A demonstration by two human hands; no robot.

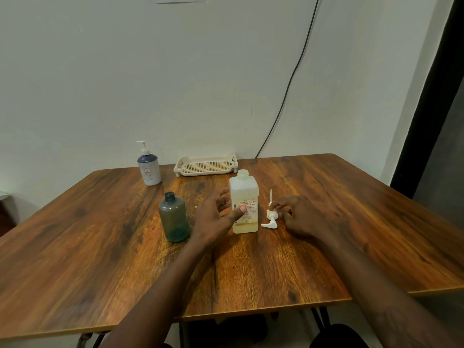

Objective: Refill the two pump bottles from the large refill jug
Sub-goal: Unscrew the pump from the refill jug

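The refill jug [244, 194], a square translucent bottle with a little yellowish liquid at its bottom and a closed cap, stands mid-table. My left hand [216, 217] is spread at its left side, thumb lying on the front label, fingers not closed round it. A teal pump bottle [174, 217] stands uncapped to the left of that hand. Its white pump head [271, 218] lies on the table right of the jug, and my right hand [298, 217] holds its collar with curled fingertips. A second pump bottle [149, 169], white and navy with its pump on, stands at the back left.
A cream perforated tray [206, 167] sits at the back edge of the wooden table [251, 267] against the wall. A black cable [288, 84] hangs down the wall behind the table. A dark door frame stands at the far right.
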